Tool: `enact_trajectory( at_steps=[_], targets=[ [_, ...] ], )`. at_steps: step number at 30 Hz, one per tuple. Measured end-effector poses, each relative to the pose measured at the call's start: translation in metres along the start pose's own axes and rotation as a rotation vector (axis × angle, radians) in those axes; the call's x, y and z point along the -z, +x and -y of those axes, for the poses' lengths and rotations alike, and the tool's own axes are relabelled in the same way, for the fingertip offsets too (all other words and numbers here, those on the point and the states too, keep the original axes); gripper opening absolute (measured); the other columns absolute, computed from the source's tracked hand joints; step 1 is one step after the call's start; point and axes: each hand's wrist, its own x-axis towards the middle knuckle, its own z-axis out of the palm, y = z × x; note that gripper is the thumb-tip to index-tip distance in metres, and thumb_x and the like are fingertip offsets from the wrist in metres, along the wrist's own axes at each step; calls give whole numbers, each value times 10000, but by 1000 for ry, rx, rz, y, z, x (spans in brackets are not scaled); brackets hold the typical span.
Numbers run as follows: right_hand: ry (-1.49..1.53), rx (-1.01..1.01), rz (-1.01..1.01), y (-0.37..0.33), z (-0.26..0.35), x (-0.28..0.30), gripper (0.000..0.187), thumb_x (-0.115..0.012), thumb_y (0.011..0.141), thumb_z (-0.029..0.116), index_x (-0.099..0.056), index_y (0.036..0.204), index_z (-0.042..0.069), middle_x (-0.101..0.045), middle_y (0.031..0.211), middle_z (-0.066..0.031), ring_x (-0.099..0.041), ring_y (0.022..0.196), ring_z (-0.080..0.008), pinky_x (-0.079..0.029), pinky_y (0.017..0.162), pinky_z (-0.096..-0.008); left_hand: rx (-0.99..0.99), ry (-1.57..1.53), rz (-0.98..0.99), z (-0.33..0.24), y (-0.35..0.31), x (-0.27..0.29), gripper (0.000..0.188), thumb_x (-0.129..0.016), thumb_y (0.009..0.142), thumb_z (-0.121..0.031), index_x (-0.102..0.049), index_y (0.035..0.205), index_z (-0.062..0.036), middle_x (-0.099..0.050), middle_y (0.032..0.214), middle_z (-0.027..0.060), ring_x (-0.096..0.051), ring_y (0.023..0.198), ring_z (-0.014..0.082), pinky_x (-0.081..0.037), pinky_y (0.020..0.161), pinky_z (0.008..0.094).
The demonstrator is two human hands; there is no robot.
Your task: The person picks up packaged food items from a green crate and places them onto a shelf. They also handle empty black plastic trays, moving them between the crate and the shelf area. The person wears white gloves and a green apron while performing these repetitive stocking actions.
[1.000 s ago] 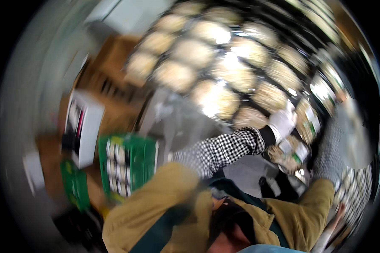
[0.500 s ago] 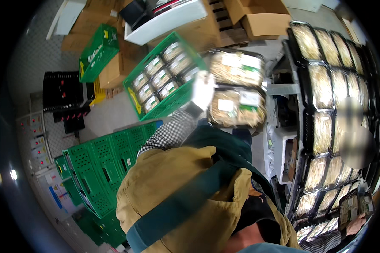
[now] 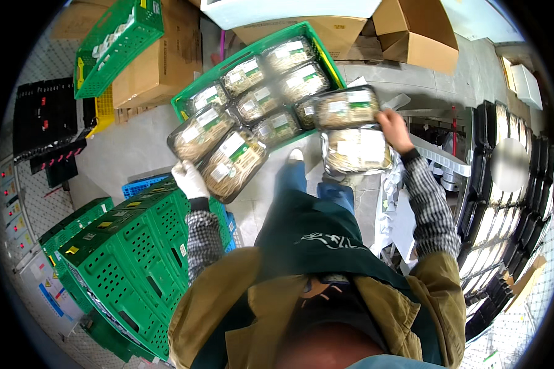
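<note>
My left hand (image 3: 189, 179), in a white glove, grips the near end of a pair of film-wrapped black food trays (image 3: 235, 161) holding pale, stringy produce. That pair is tilted over the near left side of a green crate (image 3: 321, 44). Bare, my right hand (image 3: 396, 130) grasps the outer edge of another pair of the same food trays (image 3: 354, 148) by the crate's right corner. Several similar wrapped trays (image 3: 256, 101) sit in rows inside the crate. The held trays partly cover the crate's near side, and some fingers are hidden beneath them.
Stacked green crates (image 3: 135, 258) stand at my near left. On the right is a rack of wrapped trays (image 3: 498, 203), with a metal frame (image 3: 437, 157) nearer me. Cardboard boxes (image 3: 415, 37) and a white foam box (image 3: 289, 11) lie beyond the crate.
My left hand has carried its food trays leftward to the crate's near left side. From the rack at lower right, my right hand has brought food trays to the crate's right corner. The view has shifted.
</note>
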Motion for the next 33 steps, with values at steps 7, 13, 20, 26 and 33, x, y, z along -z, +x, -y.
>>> enact_trajectory(
  at_steps=[7, 13, 20, 26, 33],
  targets=[
    [-676, -9, 486, 106, 46, -43, 552, -691, 703, 571, -721, 824, 33, -671, 741, -167, -644, 692, -285, -486, 667, -394, 149, -137, 18, 44, 8, 51, 81, -521, 913, -87, -494, 951, -21, -519, 878, 29, -449, 781, 100, -415, 725, 249],
    [-513, 623, 723, 162, 176, -57, 263, -735, 735, 245, -687, 848, 13, -667, 770, -129, -624, 680, -225, -478, 641, -334, 36, 235, 49, 54, -13, 43, 150, -563, 890, -154, -539, 866, -8, -543, 787, 86, -496, 722, 192, -450, 690, 325],
    [-1028, 1250, 249, 228, 142, -150, 300, -590, 713, 67, -586, 1013, 83, -539, 964, -86, -519, 979, -258, -447, 787, -361, 164, 155, 367, 15, -22, 17, 280, -562, 879, -240, -494, 1070, -46, -626, 874, 222, -619, 779, 387, -498, 702, 419],
    [-38, 484, 690, 200, 104, -206, 461, -647, 853, 217, -514, 1263, 54, -524, 1291, -102, -484, 1191, -212, -381, 984, -340, 196, -136, 580, 9, -40, -40, 221, -571, 903, -167, -489, 1049, -23, -594, 813, 101, -545, 725, 144, -471, 692, 287],
    [-281, 144, 1348, 116, 189, -170, 659, -708, 768, 359, -476, 1240, -39, -561, 1195, -194, -545, 1066, -241, -424, 905, -331, 147, -258, 837, -41, -50, -88, 204, -606, 889, -136, -533, 1047, -31, -576, 824, 32, -556, 749, 100, -476, 695, 251]
  ],
)
